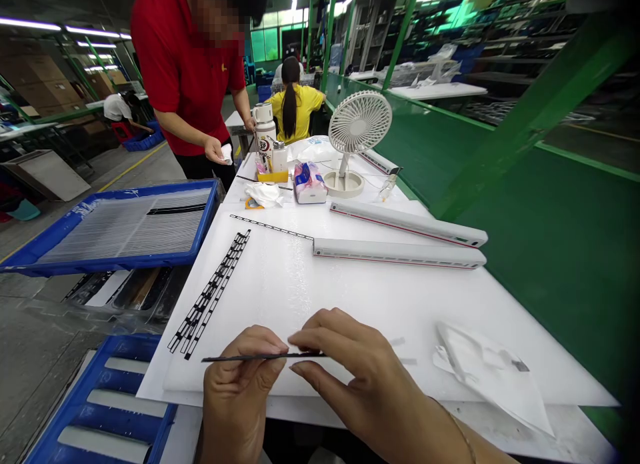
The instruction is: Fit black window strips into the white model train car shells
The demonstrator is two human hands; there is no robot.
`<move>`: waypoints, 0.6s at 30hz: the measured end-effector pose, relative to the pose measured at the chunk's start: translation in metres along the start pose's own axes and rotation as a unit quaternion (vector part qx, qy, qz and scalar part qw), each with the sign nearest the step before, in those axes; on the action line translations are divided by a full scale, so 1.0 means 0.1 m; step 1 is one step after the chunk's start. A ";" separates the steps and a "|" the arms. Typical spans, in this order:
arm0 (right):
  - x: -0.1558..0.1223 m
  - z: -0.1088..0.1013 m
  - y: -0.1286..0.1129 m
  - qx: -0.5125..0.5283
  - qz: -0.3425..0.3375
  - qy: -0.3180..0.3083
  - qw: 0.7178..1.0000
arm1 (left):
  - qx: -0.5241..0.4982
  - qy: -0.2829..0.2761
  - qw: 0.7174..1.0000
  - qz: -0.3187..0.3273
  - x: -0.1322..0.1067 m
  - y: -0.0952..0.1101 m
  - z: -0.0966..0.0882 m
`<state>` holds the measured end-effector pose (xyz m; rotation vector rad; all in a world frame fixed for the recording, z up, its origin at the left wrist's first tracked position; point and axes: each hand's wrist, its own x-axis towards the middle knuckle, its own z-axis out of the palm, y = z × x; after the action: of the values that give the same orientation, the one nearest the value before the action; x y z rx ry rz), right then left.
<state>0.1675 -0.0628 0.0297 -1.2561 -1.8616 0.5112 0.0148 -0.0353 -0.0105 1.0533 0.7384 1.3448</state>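
A thin dark strip (235,358) is held level just above the near edge of the white table (350,297). My left hand (240,391) pinches it near its middle. My right hand (360,384) pinches its right end between thumb and fingers. Several similar black strips (210,294) lie in a bundle on the table to the upper left of my hands. Another long thin strip (273,227) lies farther back. Two long white bars (400,252) rest across the table's right side.
A crumpled clear film (490,371) lies at the near right. A white desk fan (356,141), tissue pack (309,183) and bottles (265,137) stand at the far end. A person in a red shirt (190,71) stands there. Blue trays (120,224) sit to the left.
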 end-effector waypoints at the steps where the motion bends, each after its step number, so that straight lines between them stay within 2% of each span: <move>1: -0.01 -0.01 0.00 0.003 0.004 0.001 1.000 | 0.002 0.007 1.000 0.001 0.00 0.01 0.00; 6: -0.04 -0.05 -0.02 -0.008 -0.021 0.005 1.000 | -0.011 0.016 1.000 -0.024 0.00 0.07 0.01; 13: -0.03 0.01 -0.03 -0.018 -0.036 0.013 0.999 | -0.015 -0.001 1.000 -0.018 -0.02 0.04 0.00; 18: -0.03 -0.02 -0.03 -0.016 -0.030 -0.004 0.999 | 0.012 -0.030 0.999 0.028 -0.01 -0.02 -0.01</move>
<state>0.1681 -0.0670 0.0324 -1.2173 -1.9150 0.4582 0.0147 -0.0364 -0.0124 1.1353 0.6863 1.3492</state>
